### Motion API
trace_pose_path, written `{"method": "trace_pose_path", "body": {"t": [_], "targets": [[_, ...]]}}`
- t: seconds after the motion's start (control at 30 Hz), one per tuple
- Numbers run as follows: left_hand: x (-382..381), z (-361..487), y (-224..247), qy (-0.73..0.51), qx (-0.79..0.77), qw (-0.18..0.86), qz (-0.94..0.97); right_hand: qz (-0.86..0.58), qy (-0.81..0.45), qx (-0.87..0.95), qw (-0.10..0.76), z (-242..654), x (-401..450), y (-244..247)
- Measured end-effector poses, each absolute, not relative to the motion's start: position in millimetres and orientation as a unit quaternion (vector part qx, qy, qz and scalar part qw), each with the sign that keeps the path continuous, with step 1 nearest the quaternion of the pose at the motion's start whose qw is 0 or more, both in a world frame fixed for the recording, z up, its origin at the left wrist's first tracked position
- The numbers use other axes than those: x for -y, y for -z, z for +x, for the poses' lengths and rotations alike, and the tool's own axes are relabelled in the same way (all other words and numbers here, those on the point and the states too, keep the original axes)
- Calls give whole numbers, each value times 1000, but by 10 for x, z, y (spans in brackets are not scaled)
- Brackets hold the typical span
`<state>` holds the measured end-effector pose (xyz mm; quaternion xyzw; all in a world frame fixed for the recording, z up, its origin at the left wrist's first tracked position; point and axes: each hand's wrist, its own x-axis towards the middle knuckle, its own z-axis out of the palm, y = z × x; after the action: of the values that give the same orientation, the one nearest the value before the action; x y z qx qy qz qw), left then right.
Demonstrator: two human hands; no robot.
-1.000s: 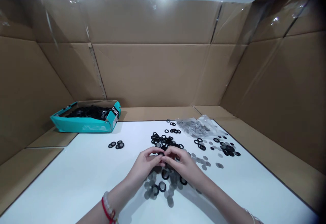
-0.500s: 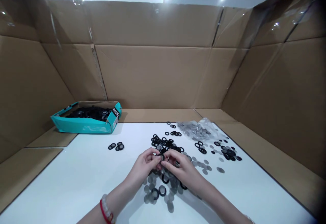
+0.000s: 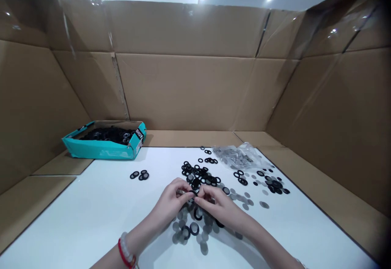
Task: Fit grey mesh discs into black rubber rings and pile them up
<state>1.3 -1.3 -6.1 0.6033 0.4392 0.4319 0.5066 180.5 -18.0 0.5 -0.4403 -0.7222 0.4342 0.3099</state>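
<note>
Our left hand [image 3: 171, 202] and right hand [image 3: 217, 208] come together at the fingertips, pinching a black ring [image 3: 192, 194]; a firm, even pinch suits it, with grey discs [image 3: 180, 232] just below.

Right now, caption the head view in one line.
Left hand and right hand pinch a black ring among scattered washers.
</note>
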Motion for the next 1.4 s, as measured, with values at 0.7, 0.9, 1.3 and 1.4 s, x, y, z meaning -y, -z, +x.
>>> {"method": "trace_pose_path", "body": {"t": [0.7,0.9,1.3,1.4], "targets": [[33,73,101,-457,-436,578,517,-446,-429,700,357,1780,135,-23],[75,55,12,-409,-401,652,497,-434,-398,731,345,1801,129,-33],[51,68,6,-433,-442,596,512,-444,-405,724,338,1782,175,-28],[44,45,-16,-390,-419,639,514,-446,-405,731,321,1800,159,-18]]}}
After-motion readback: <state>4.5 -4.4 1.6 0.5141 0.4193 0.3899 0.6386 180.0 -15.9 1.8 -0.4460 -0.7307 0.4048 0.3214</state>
